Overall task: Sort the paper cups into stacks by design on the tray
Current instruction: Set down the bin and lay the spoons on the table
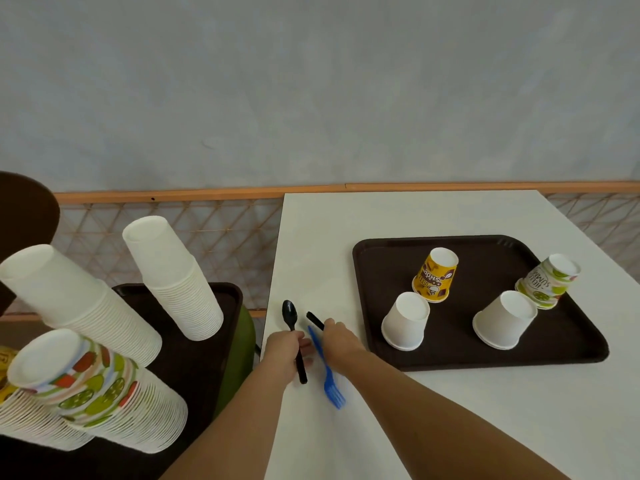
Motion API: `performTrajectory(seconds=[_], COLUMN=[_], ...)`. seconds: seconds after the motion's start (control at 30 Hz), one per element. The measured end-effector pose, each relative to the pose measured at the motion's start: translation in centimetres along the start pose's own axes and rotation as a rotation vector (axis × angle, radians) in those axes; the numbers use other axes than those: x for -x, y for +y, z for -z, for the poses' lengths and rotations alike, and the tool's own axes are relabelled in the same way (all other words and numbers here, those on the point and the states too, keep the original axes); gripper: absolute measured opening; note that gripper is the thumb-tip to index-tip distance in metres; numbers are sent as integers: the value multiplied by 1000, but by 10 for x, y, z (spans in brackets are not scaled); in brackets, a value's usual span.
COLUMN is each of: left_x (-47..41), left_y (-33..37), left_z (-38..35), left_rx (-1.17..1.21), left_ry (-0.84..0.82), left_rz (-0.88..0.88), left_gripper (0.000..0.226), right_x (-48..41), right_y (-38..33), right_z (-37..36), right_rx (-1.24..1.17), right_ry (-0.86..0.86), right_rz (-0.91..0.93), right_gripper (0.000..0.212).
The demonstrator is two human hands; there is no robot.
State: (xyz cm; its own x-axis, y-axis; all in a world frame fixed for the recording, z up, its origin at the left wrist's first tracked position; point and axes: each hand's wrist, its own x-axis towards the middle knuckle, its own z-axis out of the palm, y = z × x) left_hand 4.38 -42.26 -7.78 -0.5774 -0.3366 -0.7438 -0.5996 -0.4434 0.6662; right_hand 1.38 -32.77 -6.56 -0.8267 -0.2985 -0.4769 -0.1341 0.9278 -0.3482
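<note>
Your left hand (287,348) is curled round the black spoon (290,315) at mid-handle, with the bowl pointing away. Your right hand (341,341) pinches a second black utensil (315,320) by its shaft. I cannot tell whether it also grips the blue fork (329,379) running beneath it.

You seem to be gathering cutlery off the white table (450,427), so no cup is in hand. On the brown tray (485,362) the cups stand mouth-down, apart by design: yellow coffee-shop cup (435,279), lime-print stack (547,282), and two plain white stacks (405,320), spaced so each can grow.
</note>
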Motion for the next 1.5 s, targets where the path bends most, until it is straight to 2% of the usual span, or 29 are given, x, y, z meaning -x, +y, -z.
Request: performTrajectory(seconds=[0.1,0.37,0.43,0.5,0.7,0.77,0.87,1.1,1.27,1.5], left_x=[4,11,16,20,42,55,72,125,177,259], left_y=[-1,-7,-9,-10,-7,-7,-9,-49,-105,-197], left_z=[-4,6,9,9,-10,-21,-36,-101,-170,-278], left_rx=[31,-30,-57,-62,-70,-92,-159,-211,-230,-285], left_ry=[-13,-31,-45,-43,-105,-157,-255,-359,-460,-616], left_rz=[26,-4,1,0,-62,-72,-94,-104,-44,1], left_gripper=[17,14,14,15,17,17,21,22,29,35], right_x=[5,15,19,23,41,50,63,120,179,269], right_y=[1,7,5,5,18,26,42,116,204,346], right_z=[-1,2,2,4,25,35,47,62,62,65], right_rx=[-64,65,66,-18,-611,-689,-692,-859,-1016,-1086], right_ry=[-24,-82,-122,-139,-83,-70,-4,36,112,217], right_rz=[4,9,22,11,-75,-74,-63,-95,-180,-314], right_gripper=[31,31,25,14,14,24,14,28,29,29])
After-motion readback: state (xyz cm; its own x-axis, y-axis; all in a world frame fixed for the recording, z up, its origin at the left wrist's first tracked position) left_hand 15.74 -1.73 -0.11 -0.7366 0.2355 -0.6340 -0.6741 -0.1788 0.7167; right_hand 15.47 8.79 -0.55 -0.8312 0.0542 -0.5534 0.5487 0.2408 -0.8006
